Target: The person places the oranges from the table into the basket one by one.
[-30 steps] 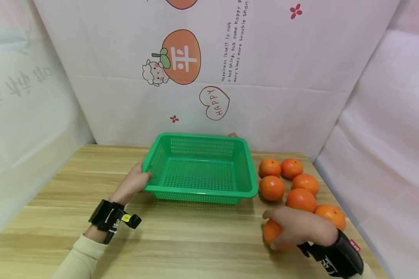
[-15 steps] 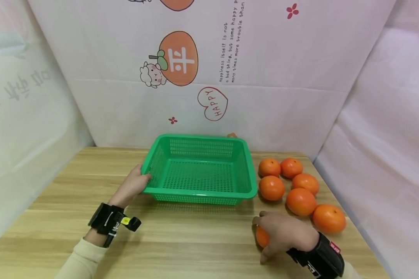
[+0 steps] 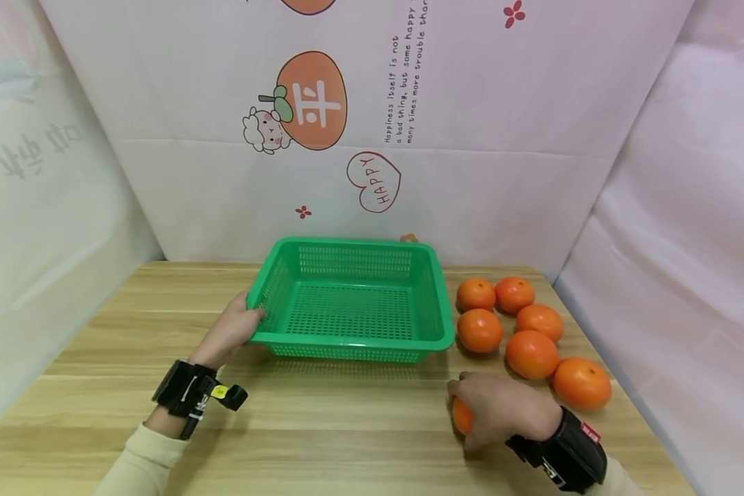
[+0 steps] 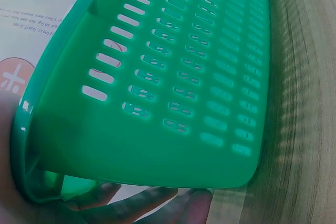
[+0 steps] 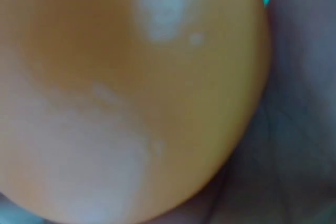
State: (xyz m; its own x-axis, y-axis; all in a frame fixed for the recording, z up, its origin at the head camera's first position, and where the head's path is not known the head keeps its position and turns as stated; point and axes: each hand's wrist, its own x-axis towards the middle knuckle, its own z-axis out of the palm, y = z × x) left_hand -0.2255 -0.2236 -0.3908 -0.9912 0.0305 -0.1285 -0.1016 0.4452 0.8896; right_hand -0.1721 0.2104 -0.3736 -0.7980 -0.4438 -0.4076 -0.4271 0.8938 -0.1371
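A green plastic basket (image 3: 353, 342) with slotted walls stands toward the back of the table. My left hand (image 3: 231, 331) grips its left rim, thumb over the edge; in the left wrist view the fingers (image 4: 131, 203) reach under the rim along the outer wall. At the front right, my right hand (image 3: 502, 406) holds an orange (image 3: 462, 416) from above, fingers and thumb curled round it. That orange (image 5: 136, 98) nearly fills the right wrist view, pressed close to the palm. The hand hides most of it in the head view.
Several more oranges (image 3: 532, 355) lie grouped on the right side of the wooden table (image 3: 322, 441), between the basket and the table's right edge. A white printed cloth (image 3: 471, 193) hangs behind the table, with white sheets along both sides.
My right hand has shifted a little left with the orange, away from the grouped oranges, then nearly stopped. The left hand keeps its hold on the basket, which stays in place.
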